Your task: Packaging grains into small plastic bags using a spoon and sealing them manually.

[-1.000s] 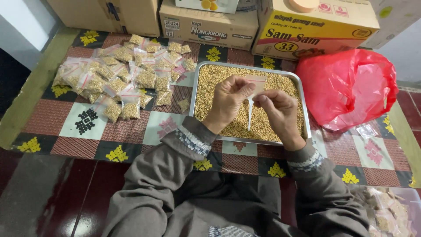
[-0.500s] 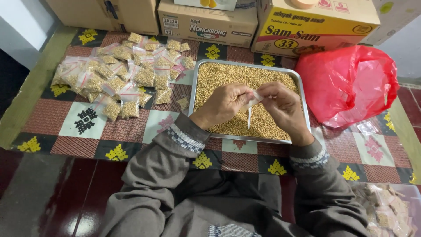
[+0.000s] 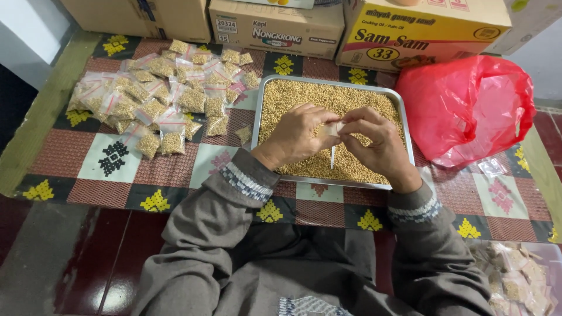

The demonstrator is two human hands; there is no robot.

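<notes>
My left hand [image 3: 300,136] and my right hand [image 3: 374,140] meet over a metal tray [image 3: 405,123] filled with small tan seeds [image 3: 304,96]. Both pinch a small clear plastic bag [image 3: 332,130] between the fingertips; a thin white spoon handle [image 3: 332,157] hangs down from it. How full the bag is stays hidden behind my fingers. A pile of several small filled bags [image 3: 158,96] lies on the patterned mat to the left of the tray. One filled bag [image 3: 244,134] lies alone by the tray's left edge.
A red plastic bag [image 3: 468,108] sits right of the tray. Cardboard boxes [image 3: 410,29] line the far edge of the mat. Empty clear bags [image 3: 490,168] lie at the right, and a container of more small bags [image 3: 518,281] is at the lower right.
My hands have dropped from above the tray to just over the seeds and closed tighter together around the small bag. The spoon now points straight down.
</notes>
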